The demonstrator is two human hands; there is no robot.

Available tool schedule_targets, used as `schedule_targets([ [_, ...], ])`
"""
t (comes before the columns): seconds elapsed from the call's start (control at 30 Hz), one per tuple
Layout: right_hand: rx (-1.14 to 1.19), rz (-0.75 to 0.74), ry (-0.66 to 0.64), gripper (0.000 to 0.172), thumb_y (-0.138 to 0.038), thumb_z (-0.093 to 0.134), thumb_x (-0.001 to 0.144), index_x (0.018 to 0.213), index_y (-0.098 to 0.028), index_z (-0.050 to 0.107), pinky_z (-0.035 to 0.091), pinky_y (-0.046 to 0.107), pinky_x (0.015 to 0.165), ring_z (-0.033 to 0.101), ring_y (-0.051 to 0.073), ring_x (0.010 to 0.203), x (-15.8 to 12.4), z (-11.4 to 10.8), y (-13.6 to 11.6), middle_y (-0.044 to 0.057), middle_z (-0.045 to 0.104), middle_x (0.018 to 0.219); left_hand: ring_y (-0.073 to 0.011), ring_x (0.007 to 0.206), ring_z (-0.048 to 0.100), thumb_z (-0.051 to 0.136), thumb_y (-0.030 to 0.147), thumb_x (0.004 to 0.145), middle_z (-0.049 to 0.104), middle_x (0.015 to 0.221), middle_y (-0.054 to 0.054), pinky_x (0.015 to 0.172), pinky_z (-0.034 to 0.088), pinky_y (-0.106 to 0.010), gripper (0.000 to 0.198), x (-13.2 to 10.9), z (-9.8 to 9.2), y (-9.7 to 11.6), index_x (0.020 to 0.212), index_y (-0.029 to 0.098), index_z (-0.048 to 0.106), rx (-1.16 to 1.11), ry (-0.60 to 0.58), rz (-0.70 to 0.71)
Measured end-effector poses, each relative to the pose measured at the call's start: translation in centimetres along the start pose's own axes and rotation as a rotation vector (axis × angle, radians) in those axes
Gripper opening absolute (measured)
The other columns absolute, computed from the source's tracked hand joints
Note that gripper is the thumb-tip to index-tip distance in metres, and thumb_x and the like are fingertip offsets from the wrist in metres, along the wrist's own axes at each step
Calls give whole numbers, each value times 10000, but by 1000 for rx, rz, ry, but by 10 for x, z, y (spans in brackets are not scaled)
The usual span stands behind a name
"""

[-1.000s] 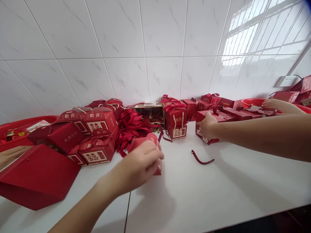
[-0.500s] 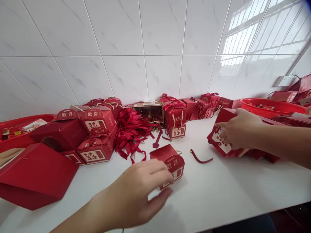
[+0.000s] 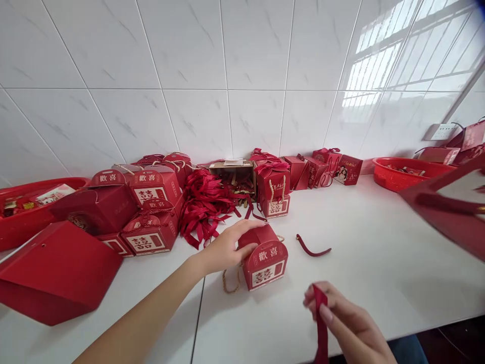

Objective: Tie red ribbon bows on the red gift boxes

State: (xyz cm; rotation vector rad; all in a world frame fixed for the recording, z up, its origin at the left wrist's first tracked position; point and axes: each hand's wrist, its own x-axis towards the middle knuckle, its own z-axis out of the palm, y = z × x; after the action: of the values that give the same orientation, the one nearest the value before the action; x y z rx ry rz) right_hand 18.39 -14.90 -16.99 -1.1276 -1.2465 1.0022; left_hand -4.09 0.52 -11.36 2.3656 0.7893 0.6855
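My left hand (image 3: 227,246) reaches over a small red gift box (image 3: 265,265) with pale printed panels. Its thumb lies on the near side and its fingers reach across the top to the far edge, so the box is between them. Rope handles (image 3: 231,283) show at the box's left and back. Low at the right, my right hand (image 3: 346,318) pinches a dark red ribbon (image 3: 322,328) between thumb and fingers; the ribbon hangs down out of view. A loose dark red strap (image 3: 312,248) lies on the white table right of the box.
Red gift boxes (image 3: 151,230) are piled at the left beside a red basin (image 3: 38,217). A heap of red ribbons (image 3: 202,207) and an open carton (image 3: 233,174) stand by the wall. Another basin (image 3: 401,177) is at right. A blurred red box (image 3: 454,202) crosses the right edge.
My left hand has moved up onto the gift box. The stack of red boxes and the hand on it have left the right side. My right hand now shows low with a ribbon.
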Motion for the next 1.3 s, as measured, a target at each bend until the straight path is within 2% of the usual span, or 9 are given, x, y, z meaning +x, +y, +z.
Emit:
schedule_targets([
  [0.1, 4, 9, 98, 240, -451, 626, 818, 822, -240, 739, 519, 286, 850, 567, 268, 1126, 20, -2, 4, 99, 597, 1220, -216, 1196, 519, 532, 268, 891, 555, 1298, -55, 1027, 428, -374, 388, -2, 1, 7, 1277, 276, 494, -8, -43, 32],
  [0.23, -32, 42, 115, 265, -473, 628, 810, 840, -234, 739, 464, 335, 968, 474, 290, 1258, 34, 2, 8, 90, 530, 1354, -207, 1205, 513, 553, 229, 871, 552, 1308, -48, 1011, 444, -369, 433, -6, 2, 17, 1292, 285, 470, -7, -114, 51],
  [0.33, 34, 93, 63, 272, -472, 622, 814, 836, -222, 725, 469, 351, 973, 481, 295, 1255, 34, 5, 11, 86, 527, 1370, -195, 1211, 501, 563, 213, 862, 547, 1307, -46, 1020, 432, -355, 438, -7, 2, 21, 1285, 281, 470, -7, -163, 91],
  [0.43, 170, 155, 25, 277, -460, 615, 826, 962, -237, 705, 511, 339, 911, 584, 270, 1133, 32, 7, 13, 83, 622, 1258, -191, 1214, 493, 558, 209, 865, 542, 1307, -48, 1031, 419, -350, 440, -8, 2, 22, 1289, 278, 462, -18, -184, 112],
  [0.53, 219, 166, 28, 324, -449, 621, 829, 1079, -251, 676, 524, 316, 885, 607, 247, 1092, 32, 9, 15, 69, 674, 1169, -198, 1228, 478, 558, 230, 872, 531, 1318, -42, 1049, 397, -365, 434, -8, 2, 22, 1291, 289, 461, -18, -197, 86],
  [0.77, 439, 223, 34, 462, -442, 586, 862, 1300, -308, 526, 427, 425, 1022, 501, 268, 1251, 38, 9, 27, 73, 550, 1354, -199, 1197, 494, 580, 232, 863, 530, 1296, -38, 1031, 407, -358, 436, -7, 4, 26, 1279, 300, 468, -60, -228, 82],
  [0.9, 612, 59, 109, 322, -363, 596, 861, 1167, -275, 644, 347, 484, 1085, 446, 295, 1298, 40, 13, 25, 79, 471, 1425, -209, 1184, 509, 575, 234, 867, 532, 1290, -46, 1024, 412, -363, 411, -7, 4, 28, 1263, 291, 481, -72, -234, 82],
  [1.1, 696, -216, 352, 200, -256, 553, 872, 997, -272, 708, 272, 549, 1123, 482, 302, 1270, 32, 1, 13, 70, 639, 1231, -202, 1163, 522, 570, 250, 872, 540, 1280, -38, 998, 433, -349, 415, -8, 3, 28, 1271, 306, 469, -71, -228, 56],
  [1.3, 536, -163, 396, 173, -288, 541, 884, 877, -305, 713, 352, 548, 1081, 545, 307, 1207, 34, -20, 3, 34, 649, 1221, -200, 1125, 550, 577, 230, 861, 550, 1268, -47, 959, 459, -349, 431, -9, 2, 30, 1271, 308, 469, -57, -216, 33],
])
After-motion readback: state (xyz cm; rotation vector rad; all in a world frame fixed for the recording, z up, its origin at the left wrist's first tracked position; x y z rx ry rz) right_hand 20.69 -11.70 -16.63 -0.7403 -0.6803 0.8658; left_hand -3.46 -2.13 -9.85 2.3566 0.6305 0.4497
